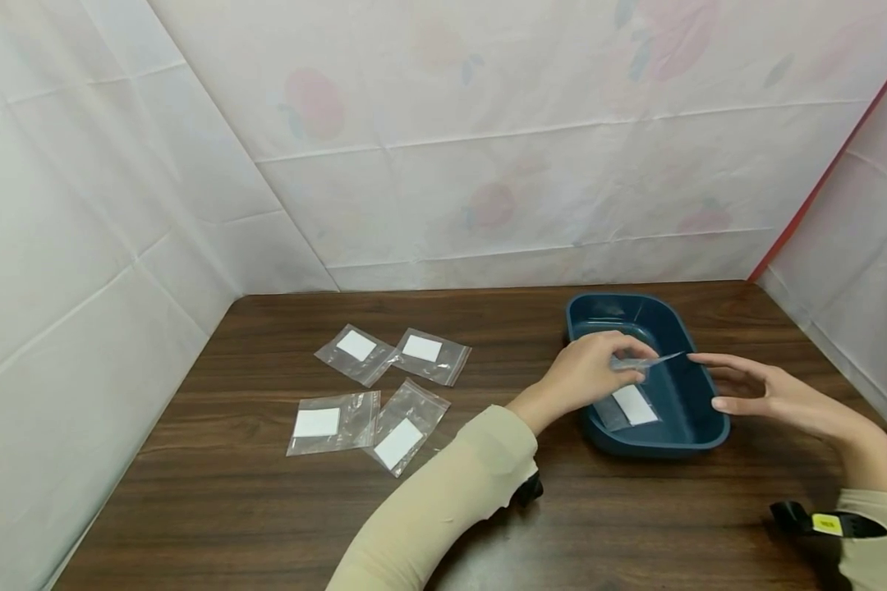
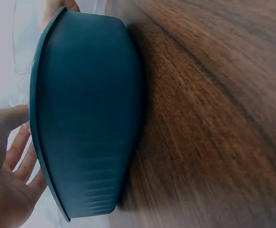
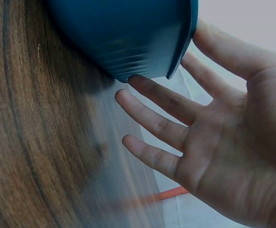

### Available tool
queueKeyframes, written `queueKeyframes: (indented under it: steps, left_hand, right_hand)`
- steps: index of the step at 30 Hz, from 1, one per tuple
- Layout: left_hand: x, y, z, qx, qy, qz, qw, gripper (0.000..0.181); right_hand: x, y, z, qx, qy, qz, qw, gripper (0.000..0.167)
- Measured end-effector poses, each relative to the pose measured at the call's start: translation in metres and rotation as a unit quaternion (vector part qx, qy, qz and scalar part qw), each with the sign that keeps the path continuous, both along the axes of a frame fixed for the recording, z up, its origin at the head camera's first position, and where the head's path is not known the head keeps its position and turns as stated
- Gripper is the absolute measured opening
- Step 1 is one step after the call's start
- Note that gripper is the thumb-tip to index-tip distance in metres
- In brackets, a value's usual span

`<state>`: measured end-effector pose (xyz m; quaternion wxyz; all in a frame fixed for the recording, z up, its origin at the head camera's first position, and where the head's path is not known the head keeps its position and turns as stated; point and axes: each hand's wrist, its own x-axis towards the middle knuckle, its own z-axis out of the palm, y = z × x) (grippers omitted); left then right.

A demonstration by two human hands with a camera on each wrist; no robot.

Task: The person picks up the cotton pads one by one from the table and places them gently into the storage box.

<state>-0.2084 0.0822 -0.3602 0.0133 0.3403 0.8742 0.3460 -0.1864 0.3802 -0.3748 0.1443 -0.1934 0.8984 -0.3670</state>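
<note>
A blue plastic basin point(image 1: 658, 449) stands on the table's right side. Over its inside, my left hand point(image 1: 591, 369) pinches a clear zip bag point(image 1: 652, 362) between thumb and fingers; the bag is nearly edge-on. Below it, another bag with a white label point(image 1: 634, 405) lies on the basin floor. At the right rim is my right hand point(image 1: 783, 398), its index fingertip close to the held bag's tip; whether they touch I cannot tell. The right wrist view shows the fingers point(image 3: 161, 126) spread beside the basin's outer wall point(image 3: 128, 33).
Several clear zip bags with white labels lie left of the basin, among them a near bag point(image 1: 399, 443), a left bag point(image 1: 318, 422) and a far bag point(image 1: 423, 348). White patterned sheets point(image 1: 488, 189) hang behind and beside the wooden table point(image 1: 214, 492).
</note>
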Motion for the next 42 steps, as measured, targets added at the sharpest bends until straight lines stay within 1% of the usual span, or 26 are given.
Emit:
queueKeyframes:
  steps: [5,13,19,24,29,33,36,40,42]
  left_hand:
    - [0.001,0.002,-0.001,-0.024,0.005,-0.002,0.9997,0.032]
    - [0.002,0.002,-0.004,-0.041,0.005,-0.004,0.9991,0.035]
    - [0.004,0.002,-0.003,-0.05,0.009,-0.011,0.9987,0.038]
    - [0.009,-0.002,0.001,-0.038,0.02,-0.018,0.9989,0.034]
    - [0.018,-0.008,0.009,-0.01,0.021,-0.028,0.9993,0.031]
    - [0.025,-0.014,0.015,-0.002,0.036,-0.034,0.9988,0.03]
    - [0.03,-0.021,0.019,0.004,0.04,-0.029,0.9988,0.028]
    - [0.035,-0.033,0.021,0.019,0.037,-0.017,0.999,0.026]
    - [0.038,-0.039,0.022,0.023,0.043,-0.012,0.9987,0.024]
  right_hand:
    - [0.001,0.0,0.0,-0.002,-0.005,-0.001,1.0,0.06]
    - [0.0,0.001,-0.001,-0.01,-0.006,-0.001,0.9999,0.06]
    - [0.0,0.001,0.0,-0.001,-0.004,0.0,1.0,0.061]
    - [0.001,0.0,0.0,0.0,-0.001,0.003,1.0,0.061]
    - [0.0,0.0,0.001,-0.004,0.0,0.007,1.0,0.061]
    - [0.001,-0.001,0.001,-0.006,0.003,0.007,0.9999,0.06]
    - [0.001,-0.001,0.001,-0.008,0.002,0.008,0.9999,0.06]
    - [0.002,-0.001,0.001,-0.006,0.0,0.005,1.0,0.06]
    - [0.002,0.0,0.001,-0.003,0.002,0.003,1.0,0.06]
